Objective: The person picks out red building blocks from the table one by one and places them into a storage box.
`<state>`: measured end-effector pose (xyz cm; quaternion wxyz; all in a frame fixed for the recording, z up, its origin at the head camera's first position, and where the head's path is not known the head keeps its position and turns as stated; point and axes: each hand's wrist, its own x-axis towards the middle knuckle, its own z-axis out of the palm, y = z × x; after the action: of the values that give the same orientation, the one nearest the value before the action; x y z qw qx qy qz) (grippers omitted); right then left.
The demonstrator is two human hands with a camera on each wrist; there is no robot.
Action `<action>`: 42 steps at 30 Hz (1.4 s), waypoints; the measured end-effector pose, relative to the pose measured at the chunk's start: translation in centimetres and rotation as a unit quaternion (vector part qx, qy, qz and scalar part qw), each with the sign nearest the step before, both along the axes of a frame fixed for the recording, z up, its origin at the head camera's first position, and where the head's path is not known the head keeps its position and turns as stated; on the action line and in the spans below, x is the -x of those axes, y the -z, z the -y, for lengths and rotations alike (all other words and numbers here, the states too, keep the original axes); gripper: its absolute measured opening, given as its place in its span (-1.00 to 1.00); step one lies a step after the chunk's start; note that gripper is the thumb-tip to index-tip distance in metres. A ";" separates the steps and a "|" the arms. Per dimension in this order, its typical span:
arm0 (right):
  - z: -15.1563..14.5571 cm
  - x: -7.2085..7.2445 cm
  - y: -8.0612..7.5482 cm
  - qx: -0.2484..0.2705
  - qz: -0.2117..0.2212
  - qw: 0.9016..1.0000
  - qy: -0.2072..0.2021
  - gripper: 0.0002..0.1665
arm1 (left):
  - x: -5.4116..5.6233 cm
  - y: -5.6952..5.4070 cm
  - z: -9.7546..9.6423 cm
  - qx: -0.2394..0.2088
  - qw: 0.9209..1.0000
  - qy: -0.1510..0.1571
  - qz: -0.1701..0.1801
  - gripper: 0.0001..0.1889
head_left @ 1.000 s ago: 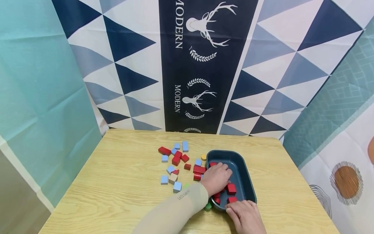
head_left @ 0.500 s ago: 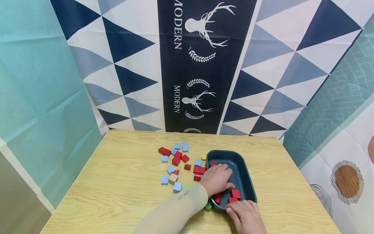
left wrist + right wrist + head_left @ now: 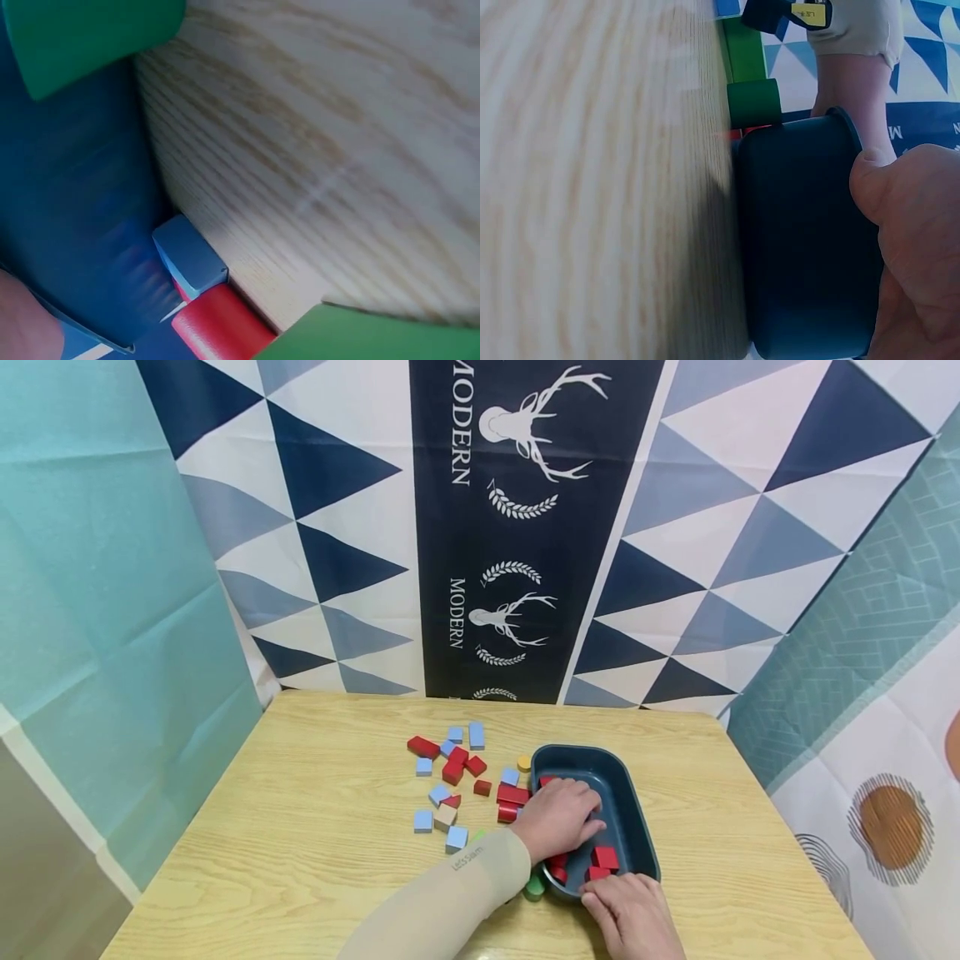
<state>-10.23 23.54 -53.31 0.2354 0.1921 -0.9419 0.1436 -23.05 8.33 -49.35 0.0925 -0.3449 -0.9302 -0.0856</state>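
My left hand (image 3: 558,814) reaches over the left side of a dark blue tray (image 3: 637,818), fingers and thumb spread apart over its inside. A red block (image 3: 604,857) sits inside near the thumb, beside another red block (image 3: 597,873). More red blocks are partly hidden under the left hand and wrist. At the tray's near edge, my right hand (image 3: 633,914) holds the rim; the right wrist view shows its thumb (image 3: 870,180) along the top of the wall. A red cylinder (image 3: 221,326) and a blue block (image 3: 190,255) lie close outside the tray in the left wrist view.
Left of the tray, several light blue blocks (image 3: 456,839) and red blocks (image 3: 452,772) are scattered on the wooden table (image 3: 300,827). A plain wood block (image 3: 446,817) lies among them. A yellow piece (image 3: 523,763) and a green cylinder (image 3: 534,887) stand close by the tray.
A red block by the left thumb has shifted right and nearer inside the tray, out from the fingers. The left thumb has spread outward. The right hand stays at the rim.
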 end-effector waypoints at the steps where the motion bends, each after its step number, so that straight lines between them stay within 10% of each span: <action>1: 0.0 0.0 0.0 0.001 0.007 1.000 0.003 -0.72 | 0.0 0.1 0.1 -0.008 1.000 -0.001 -0.012 -0.72; 12: 0.2 -0.1 -0.2 0.013 0.031 0.999 0.014 -0.72 | 1.3 0.9 3.5 -0.083 0.994 -0.040 -0.059 -0.64; 27: 0.5 -0.4 -1.2 0.006 0.102 0.994 0.038 -0.80 | 4.3 -0.8 13.5 -0.078 0.987 -0.128 0.066 -0.81; 36: 0.5 -0.4 -1.4 0.006 0.104 0.994 0.040 -0.79 | 2.8 0.6 11.7 0.043 0.998 -0.004 0.035 -0.71; 42: 0.5 -0.5 -1.4 0.012 0.114 0.993 0.040 -0.80 | 2.0 0.6 10.2 0.093 0.996 -0.003 0.015 -0.77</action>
<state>-9.74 23.05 -51.86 0.1347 0.1335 -0.9677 0.1660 -25.06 -1.85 -49.95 0.0459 -0.3479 -0.9364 -0.0035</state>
